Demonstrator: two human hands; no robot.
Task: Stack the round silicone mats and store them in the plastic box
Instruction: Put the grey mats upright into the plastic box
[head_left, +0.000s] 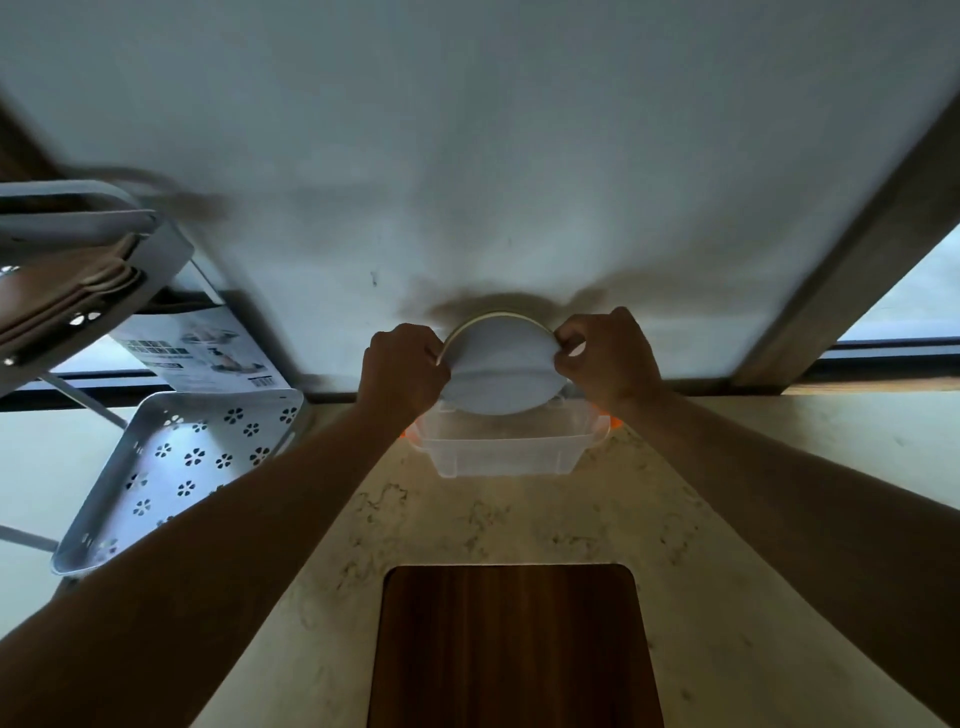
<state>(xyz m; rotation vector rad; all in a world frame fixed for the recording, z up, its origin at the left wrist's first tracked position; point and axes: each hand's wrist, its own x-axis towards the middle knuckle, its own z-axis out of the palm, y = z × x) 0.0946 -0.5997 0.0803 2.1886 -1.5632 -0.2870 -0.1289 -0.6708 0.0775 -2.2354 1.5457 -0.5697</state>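
A stack of round grey silicone mats (501, 366) is held on edge, facing me, just above the clear plastic box (498, 452). A paler mat's rim shows behind the front one. My left hand (402, 369) pinches the stack's left edge and my right hand (605, 353) pinches its right edge. The stack's lower rim dips into the open top of the box. The box stands on the pale marble counter against the wall, with orange clips at its two ends.
A white perforated metal rack (176, 467) with a flower pattern stands at the left, with an upper shelf (78, 260) holding brown items and a printed carton behind it. A dark wooden board (511, 649) lies in the counter near me. A window frame (852, 270) runs at the right.
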